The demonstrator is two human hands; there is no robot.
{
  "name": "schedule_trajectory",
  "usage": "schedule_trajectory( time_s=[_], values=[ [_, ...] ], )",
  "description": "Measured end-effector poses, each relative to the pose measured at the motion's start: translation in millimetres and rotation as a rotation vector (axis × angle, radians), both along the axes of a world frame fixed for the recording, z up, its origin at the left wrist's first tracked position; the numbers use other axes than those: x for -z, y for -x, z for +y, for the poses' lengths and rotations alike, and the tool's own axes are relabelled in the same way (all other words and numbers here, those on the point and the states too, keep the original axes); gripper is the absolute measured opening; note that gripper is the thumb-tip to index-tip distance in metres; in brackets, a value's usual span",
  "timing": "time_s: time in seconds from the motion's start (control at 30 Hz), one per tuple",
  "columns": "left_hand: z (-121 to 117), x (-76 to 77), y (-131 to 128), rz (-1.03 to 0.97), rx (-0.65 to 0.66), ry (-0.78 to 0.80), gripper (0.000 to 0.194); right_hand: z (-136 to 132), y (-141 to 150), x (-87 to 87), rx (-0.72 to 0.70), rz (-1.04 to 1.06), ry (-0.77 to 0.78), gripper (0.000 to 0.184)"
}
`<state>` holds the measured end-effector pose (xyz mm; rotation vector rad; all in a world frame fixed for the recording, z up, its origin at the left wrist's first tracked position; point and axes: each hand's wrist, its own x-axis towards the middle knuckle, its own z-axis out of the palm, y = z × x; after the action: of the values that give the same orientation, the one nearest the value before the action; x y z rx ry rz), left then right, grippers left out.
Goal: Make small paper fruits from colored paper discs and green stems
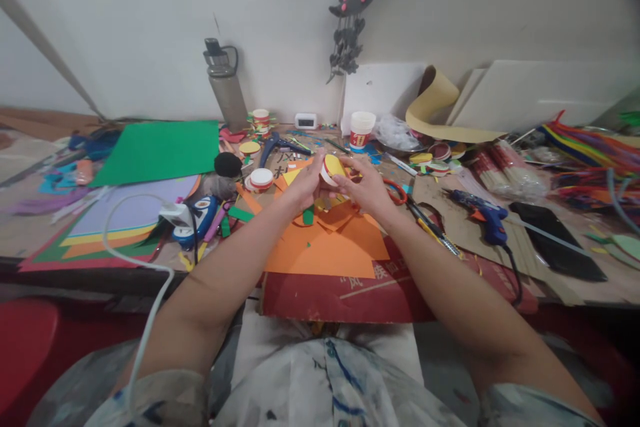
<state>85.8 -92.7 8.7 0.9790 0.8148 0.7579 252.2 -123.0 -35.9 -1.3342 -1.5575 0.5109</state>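
Note:
Above the middle of the table, both my hands hold a short cut-down paper cup (329, 171), tilted, with a yellow disc over one end. My left hand (311, 185) grips its left side with bent fingers. On the right, the thumb and fingers of my right hand (366, 185) close round its edge. Beneath the hands lie orange paper sheets (325, 253) and a green paper strip (308, 215). Similar short cup pieces stand nearby, one white and red piece (260, 179) left of my left hand. My fingers partly hide the held cup.
To the right lie red-handled scissors (397, 192), a utility knife (435, 230), a blue glue gun (487, 213) and a black phone (557, 240). A grey bottle (227, 90), a paper cup (362, 131) and a green sheet (160, 150) stand or lie farther back. A white cable (163, 273) hangs at left.

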Motion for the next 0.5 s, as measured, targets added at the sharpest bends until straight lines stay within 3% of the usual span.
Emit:
schedule_trajectory(
  time_s=[0.2, 0.37, 0.5],
  values=[
    [7.2, 9.6, 0.4, -0.032, -0.003, -0.012, 0.069, -0.9, -1.1, -4.7, 0.045, -0.004, -0.034, 0.062],
    [25.6, 16.4, 5.9, -0.134, -0.244, 0.002, 0.059, -0.6, -13.7, -12.4, 0.238, -0.156, -0.034, 0.055],
    [36.1, 12.6, 12.7, -0.216, -0.359, 0.034, 0.050, -0.5, -12.3, -6.0, 0.202, -0.401, 0.054, 0.045]
  ],
)
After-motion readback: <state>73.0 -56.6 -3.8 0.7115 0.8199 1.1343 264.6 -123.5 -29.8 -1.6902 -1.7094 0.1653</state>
